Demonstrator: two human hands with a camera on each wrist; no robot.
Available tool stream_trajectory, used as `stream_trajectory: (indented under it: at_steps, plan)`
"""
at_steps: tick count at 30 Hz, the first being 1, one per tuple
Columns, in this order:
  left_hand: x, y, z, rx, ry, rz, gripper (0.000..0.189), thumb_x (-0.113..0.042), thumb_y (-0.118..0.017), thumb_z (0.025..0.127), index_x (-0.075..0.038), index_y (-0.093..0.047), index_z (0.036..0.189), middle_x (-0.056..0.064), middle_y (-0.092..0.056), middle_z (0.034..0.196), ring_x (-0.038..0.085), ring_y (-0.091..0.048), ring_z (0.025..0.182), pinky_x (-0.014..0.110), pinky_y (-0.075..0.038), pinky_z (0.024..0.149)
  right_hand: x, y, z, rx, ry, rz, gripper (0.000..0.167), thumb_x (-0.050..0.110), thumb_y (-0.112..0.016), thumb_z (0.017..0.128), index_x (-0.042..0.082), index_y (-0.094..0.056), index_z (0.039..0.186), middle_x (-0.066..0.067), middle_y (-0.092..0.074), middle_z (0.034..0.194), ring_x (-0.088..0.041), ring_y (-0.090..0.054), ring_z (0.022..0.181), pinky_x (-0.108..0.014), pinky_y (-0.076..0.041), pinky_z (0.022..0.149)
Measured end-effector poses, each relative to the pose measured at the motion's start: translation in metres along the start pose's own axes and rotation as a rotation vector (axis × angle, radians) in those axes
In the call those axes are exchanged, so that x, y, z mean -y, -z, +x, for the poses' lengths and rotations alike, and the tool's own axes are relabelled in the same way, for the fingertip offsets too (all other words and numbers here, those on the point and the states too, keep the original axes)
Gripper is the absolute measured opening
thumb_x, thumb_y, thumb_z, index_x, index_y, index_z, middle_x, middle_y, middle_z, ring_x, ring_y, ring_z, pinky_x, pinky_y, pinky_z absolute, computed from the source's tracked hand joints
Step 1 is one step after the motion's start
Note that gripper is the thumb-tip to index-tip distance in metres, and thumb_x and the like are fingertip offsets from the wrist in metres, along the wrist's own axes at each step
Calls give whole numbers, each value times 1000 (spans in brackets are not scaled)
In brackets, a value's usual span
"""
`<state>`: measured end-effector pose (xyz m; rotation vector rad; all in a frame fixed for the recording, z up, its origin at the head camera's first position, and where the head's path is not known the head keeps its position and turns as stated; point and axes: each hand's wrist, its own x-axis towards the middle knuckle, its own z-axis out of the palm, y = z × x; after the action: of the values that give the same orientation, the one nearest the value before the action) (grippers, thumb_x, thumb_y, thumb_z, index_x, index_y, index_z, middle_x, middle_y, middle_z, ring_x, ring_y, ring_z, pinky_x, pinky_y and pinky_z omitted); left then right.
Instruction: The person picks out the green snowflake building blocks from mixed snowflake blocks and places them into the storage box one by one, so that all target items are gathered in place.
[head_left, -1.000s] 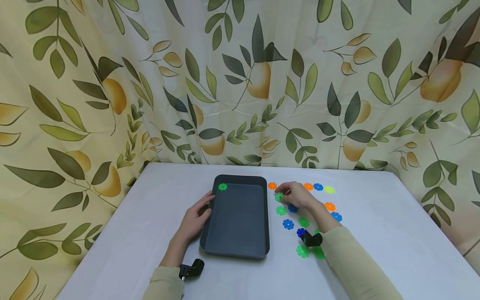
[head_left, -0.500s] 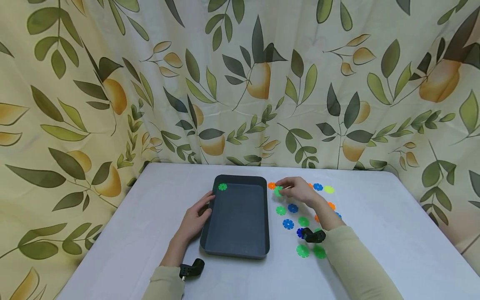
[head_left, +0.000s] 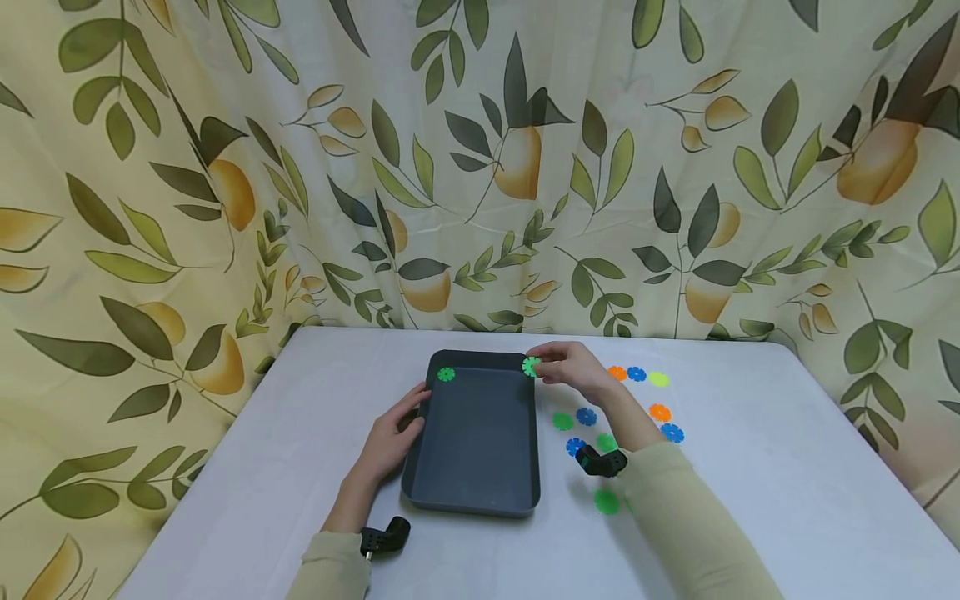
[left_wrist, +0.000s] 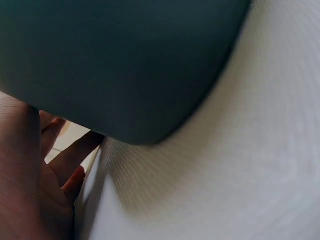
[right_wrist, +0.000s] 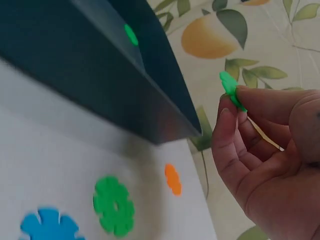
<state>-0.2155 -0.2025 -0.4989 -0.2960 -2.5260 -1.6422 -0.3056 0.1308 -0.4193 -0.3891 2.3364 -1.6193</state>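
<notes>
A dark grey rectangular tray lies on the white table with one green snowflake disc in its far left corner. My left hand rests against the tray's left side, fingertips at the rim. In the left wrist view the fingers reach out under the tray's dark wall. Between thumb and forefinger, my right hand pinches another green snowflake disc. In the head view that disc overlaps the tray's far right corner; the right wrist view has it raised above the table, beside the tray.
Several loose snowflake discs lie right of the tray: green, blue, orange and yellow-green. My right forearm hides some of them. A leaf-patterned curtain hangs behind the table.
My right hand has lifted the green disc off the table and carried it left to the tray's far right corner. The left hand and the tray stay where they were.
</notes>
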Motion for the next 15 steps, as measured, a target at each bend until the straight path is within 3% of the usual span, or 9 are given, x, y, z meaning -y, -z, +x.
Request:
stream_trajectory:
  at_steps: [8, 15]
  plan:
    - [1, -1, 0, -1, -24, -4, 43, -4, -56, 99, -7, -60, 141, -3, -44, 156, 20, -41, 142, 40, -34, 116, 10, -22, 9, -9, 3, 54, 36, 6, -67, 96, -8, -63, 128, -13, -69, 105, -45, -61, 101, -30, -58, 84]
    - [1, 0, -1, -11, -43, -1, 43, -1, -56, 97, -6, -60, 140, 1, -45, 155, 24, -41, 142, 44, -35, 115, 18, -40, 20, -11, 1, 89, 36, 3, -68, 94, -10, -63, 127, -10, -70, 99, -20, -66, 86, -26, -59, 79]
